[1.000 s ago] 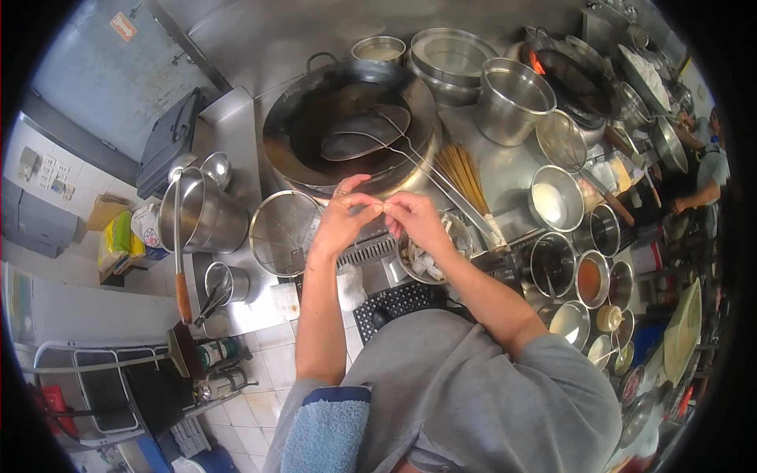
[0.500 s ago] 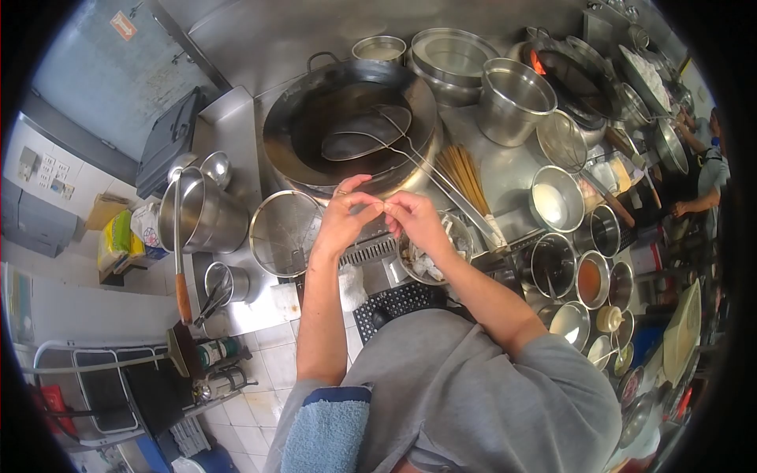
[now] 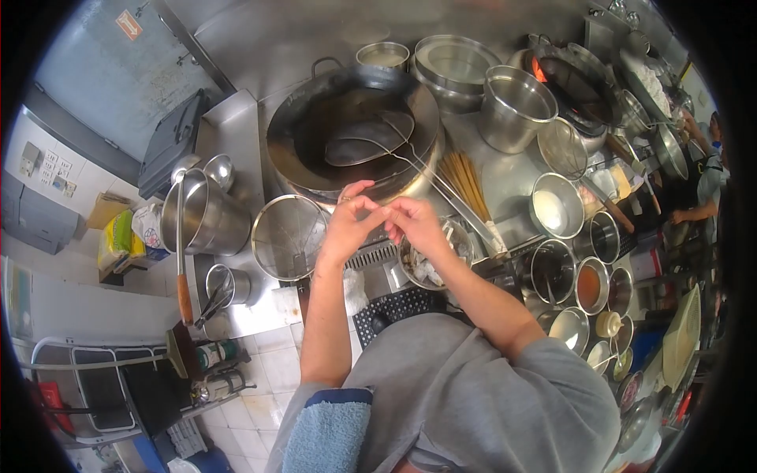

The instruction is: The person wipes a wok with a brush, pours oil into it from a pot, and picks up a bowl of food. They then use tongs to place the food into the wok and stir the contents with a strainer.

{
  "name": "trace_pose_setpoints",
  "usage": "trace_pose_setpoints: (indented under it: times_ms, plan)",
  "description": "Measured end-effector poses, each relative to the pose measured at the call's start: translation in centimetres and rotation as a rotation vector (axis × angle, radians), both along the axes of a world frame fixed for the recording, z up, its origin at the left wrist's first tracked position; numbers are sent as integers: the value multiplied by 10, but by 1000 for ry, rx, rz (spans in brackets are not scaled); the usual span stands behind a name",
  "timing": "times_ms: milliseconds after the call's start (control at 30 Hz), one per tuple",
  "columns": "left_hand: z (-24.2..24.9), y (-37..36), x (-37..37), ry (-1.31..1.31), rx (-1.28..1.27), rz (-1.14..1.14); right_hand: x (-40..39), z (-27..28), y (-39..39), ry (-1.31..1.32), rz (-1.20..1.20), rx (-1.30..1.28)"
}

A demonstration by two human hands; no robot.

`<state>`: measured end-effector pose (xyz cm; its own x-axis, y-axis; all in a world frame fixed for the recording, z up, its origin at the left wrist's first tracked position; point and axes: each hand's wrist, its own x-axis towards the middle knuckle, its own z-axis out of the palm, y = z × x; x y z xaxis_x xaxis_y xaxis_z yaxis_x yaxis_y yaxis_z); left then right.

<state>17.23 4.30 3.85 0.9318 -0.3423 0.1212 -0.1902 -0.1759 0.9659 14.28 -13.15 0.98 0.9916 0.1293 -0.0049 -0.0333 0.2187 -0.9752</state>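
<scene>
The grip of the left hand (image 3: 347,225) meets that of the right hand (image 3: 418,225), thumbs and forefingers drawn together tip to tip; whether anything small is pinched between them I cannot tell. Both hands are raised just this side of the wok (image 3: 290,138), whose broad round rim bounds the room ahead of the knuckles. Below the right wrist, partly hidden by it, a metal bowl (image 3: 471,256) of pale pieces (image 3: 426,273) lies near the front edge of the surface (image 3: 236,158). A wire strainer (image 3: 355,151) rests in the wok, its long handle crossing the rim and slanting down to the right, narrowing the room on that side, with a bamboo brush (image 3: 464,180) just beyond it. Left of the hands, a round sieve (image 3: 285,235) takes up the near side, and a strip of steel runs between the wok and the tall pot (image 3: 193,213)
</scene>
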Motion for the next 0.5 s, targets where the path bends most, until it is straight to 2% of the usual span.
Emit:
trace_pose_setpoints:
  times_ms: [267,500]
  plan:
    - [11,3,-4,-15,63,-29,-5,-7,0,43,41,-2]
    - [8,-3,-7,-190,205,15,-10,0,-13,43,86,-19]
